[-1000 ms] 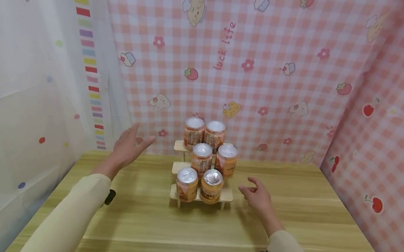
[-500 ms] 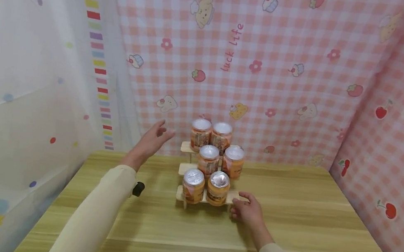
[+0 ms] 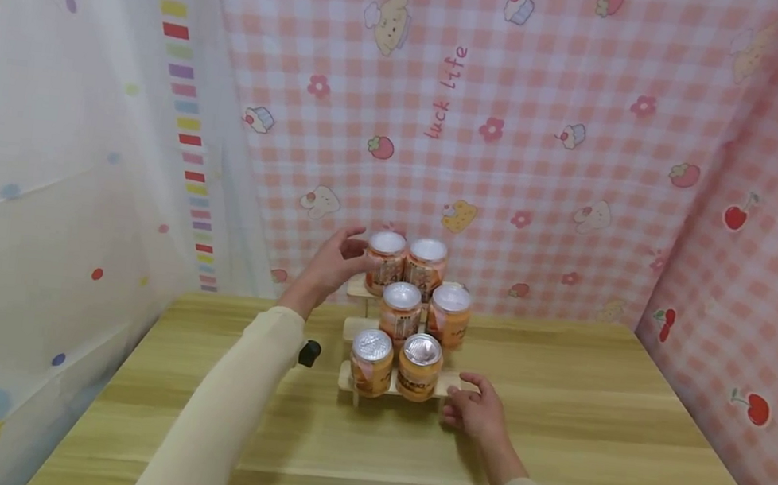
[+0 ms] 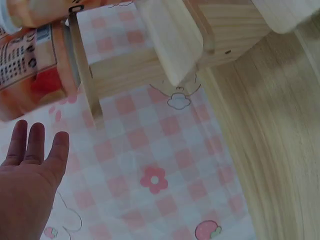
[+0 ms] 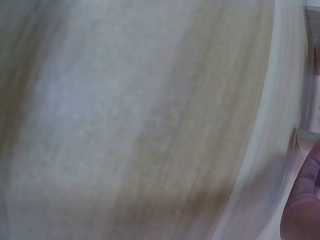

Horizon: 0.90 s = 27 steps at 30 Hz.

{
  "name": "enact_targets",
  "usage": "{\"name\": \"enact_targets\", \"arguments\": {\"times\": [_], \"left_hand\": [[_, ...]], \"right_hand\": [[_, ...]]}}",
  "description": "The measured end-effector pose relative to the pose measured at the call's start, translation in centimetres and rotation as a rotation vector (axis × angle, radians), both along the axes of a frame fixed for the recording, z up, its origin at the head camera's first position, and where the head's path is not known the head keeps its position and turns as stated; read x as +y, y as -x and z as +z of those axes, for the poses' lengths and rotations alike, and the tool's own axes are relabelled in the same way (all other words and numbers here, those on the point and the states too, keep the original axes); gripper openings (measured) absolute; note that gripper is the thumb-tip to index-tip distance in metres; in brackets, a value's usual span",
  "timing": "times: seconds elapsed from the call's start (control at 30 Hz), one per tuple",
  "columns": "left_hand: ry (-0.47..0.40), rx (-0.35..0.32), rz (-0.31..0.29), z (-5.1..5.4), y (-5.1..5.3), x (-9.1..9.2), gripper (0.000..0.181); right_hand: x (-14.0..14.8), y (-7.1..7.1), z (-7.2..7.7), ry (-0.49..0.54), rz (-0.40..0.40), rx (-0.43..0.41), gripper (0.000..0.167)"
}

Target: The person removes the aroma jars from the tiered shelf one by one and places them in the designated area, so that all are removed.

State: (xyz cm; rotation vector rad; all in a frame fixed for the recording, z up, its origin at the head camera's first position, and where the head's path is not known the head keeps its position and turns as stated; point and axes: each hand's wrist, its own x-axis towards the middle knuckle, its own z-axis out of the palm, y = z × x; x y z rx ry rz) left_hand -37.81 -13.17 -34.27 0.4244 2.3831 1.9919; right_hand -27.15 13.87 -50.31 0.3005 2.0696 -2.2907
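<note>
Against pink gingham (image 3: pixel 559 78), from afar I see the left hand (image 3: pixel 331 261) — fingers spread, empty, a top can (image 3: pixel 384 274) beside them — and the right hand (image 3: pixel 481 415) curved at the rack (image 3: pixel 358 327), perhaps steadying it, hold unclear.

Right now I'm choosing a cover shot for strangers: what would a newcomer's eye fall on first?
Six orange cans, in pairs on the three-step wooden stand near the table's back edge. Behind them rises the pink checked backdrop, reading "luck life". Then the person's left grip beside the top-left can, and right grip at the stand's lower right.
</note>
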Motion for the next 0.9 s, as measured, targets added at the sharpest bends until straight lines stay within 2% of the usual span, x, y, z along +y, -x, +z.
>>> {"name": "enact_targets", "arguments": {"times": [0.17, 0.33, 0.67, 0.77, 0.9], "left_hand": [[-0.04, 0.026, -0.03, -0.4, 0.8, 1.1, 0.071], [-0.015, 0.016, 0.013, -0.8, 1.1, 1.6, 0.065], [-0.003, 0.045, 0.072, -0.9, 1.3, 1.7, 0.064], [-0.018, 0.074, 0.1, -0.3, 1.3, 1.1, 0.066], [-0.011, 0.132, 0.134, 1.9, 0.8, -0.9, 0.07]], "right_hand": [[-0.1, 0.1, 0.0, 0.014, -0.012, 0.012, 0.038], [-0.1, 0.1, -0.4, 0.014, -0.009, 0.011, 0.037], [-0.1, 0.0, -0.7, 0.015, -0.009, 0.02, 0.039], [-0.1, 0.0, -0.7, 0.02, -0.003, 0.017, 0.039], [0.2, 0.1, -0.5, 0.029, 0.017, 0.014, 0.042]]}}
